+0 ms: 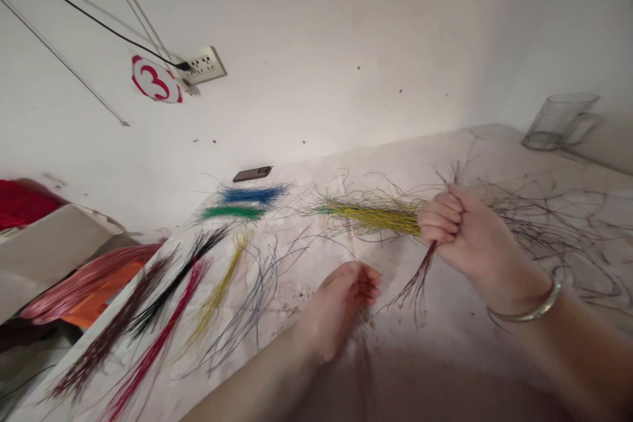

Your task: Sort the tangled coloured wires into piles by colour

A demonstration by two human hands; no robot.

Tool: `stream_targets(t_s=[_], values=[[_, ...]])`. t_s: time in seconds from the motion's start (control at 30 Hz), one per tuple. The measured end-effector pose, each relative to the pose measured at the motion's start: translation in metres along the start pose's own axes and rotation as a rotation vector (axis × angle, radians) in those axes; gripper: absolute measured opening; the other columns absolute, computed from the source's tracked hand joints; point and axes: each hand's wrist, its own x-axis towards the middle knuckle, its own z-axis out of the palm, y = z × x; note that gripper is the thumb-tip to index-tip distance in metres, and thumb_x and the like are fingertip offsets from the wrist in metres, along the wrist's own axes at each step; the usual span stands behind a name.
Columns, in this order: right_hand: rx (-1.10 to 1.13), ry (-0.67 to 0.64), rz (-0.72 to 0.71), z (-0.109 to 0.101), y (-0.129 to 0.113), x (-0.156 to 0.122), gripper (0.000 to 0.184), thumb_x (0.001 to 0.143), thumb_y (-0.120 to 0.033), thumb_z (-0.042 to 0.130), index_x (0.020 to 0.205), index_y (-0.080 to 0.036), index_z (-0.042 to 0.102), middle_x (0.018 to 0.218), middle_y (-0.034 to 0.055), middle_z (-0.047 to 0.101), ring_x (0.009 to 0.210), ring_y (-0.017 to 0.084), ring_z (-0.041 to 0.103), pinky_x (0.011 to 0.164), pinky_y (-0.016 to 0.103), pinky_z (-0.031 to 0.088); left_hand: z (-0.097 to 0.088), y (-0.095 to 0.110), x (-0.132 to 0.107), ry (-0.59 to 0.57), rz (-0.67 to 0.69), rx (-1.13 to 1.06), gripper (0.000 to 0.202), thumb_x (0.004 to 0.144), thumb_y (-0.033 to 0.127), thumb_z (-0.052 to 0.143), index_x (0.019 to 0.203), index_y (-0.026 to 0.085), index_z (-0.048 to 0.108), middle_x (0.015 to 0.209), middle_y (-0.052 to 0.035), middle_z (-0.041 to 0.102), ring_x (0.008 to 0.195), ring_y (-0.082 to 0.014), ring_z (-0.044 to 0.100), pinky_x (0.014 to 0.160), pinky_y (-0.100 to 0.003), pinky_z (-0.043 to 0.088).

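My right hand (448, 224) is closed in a fist round a small bundle of thin brown wires (420, 277). Their ends fan out below the fist and also stick up above it. Just behind that fist lies a thick bunch of yellow wires (378, 216) with some green among them. My left hand (346, 303) hovers over the table at the centre, slightly blurred, its fingers curled in towards the thumb. Whether a thin wire is between those fingertips I cannot make out. Left of it lie loose grey-blue wires (257, 297) and a thin yellow bundle (222, 287).
Sorted blue (254, 194), green (232, 212), black (178, 280), red (165, 330) and dark brown wire bundles (111, 330) lie on the left. A phone (252, 174) is behind them. Tangled wires (568, 244) spread right, before a glass mug (556, 122). A socket strip (205, 66) is on the wall.
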Motion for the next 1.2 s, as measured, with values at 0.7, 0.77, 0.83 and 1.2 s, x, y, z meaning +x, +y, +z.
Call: stream_targets(t_s=[0.7,0.77,0.83,1.2], values=[[-0.861,-0.134,-0.078,-0.001,0.074,-0.013,0.040,0.091,-0.048,0.044,0.063,-0.020,0.053,0.063,-0.0012,0.051,0.060,0.012,0.044,0.059,0.027,0.037,0.008,-0.001,-0.009,-0.211,-0.172,-0.066,0.030,0.080,0.041,0.064,0.077,0.012,0.057,0.068,-0.0050,0.061,0.052,-0.0119,0.056,0.053,-0.025,0.045],[-0.874,-0.137,-0.082,-0.002,0.075,-0.013,0.041,0.090,-0.050,0.045,0.064,-0.020,0.055,0.064,-0.0011,0.053,0.061,0.012,0.046,0.060,0.027,0.037,0.007,0.000,-0.010,-0.244,-0.207,-0.083,0.027,0.083,0.041,0.061,0.082,0.013,0.057,0.062,-0.0003,0.056,0.041,-0.0073,0.042,0.044,-0.022,0.038],[-0.871,-0.140,-0.069,-0.003,0.077,-0.013,0.041,0.089,-0.051,0.046,0.063,-0.020,0.056,0.064,-0.0009,0.053,0.062,0.013,0.047,0.060,0.027,0.037,0.006,0.000,-0.010,-0.252,-0.201,-0.102,0.028,0.084,0.041,0.059,0.087,0.013,0.059,0.056,0.0036,0.048,0.041,-0.0054,0.031,0.041,-0.019,0.032],[-1.084,-0.134,-0.124,0.002,0.079,-0.016,0.039,0.091,-0.045,0.043,0.064,-0.021,0.057,0.063,-0.0007,0.054,0.059,0.013,0.047,0.059,0.029,0.037,0.001,-0.005,-0.006,-0.302,-0.270,-0.084,0.026,0.086,0.040,0.056,0.085,0.013,0.055,0.067,-0.0046,0.064,0.044,-0.0147,0.060,0.042,-0.023,0.044]])
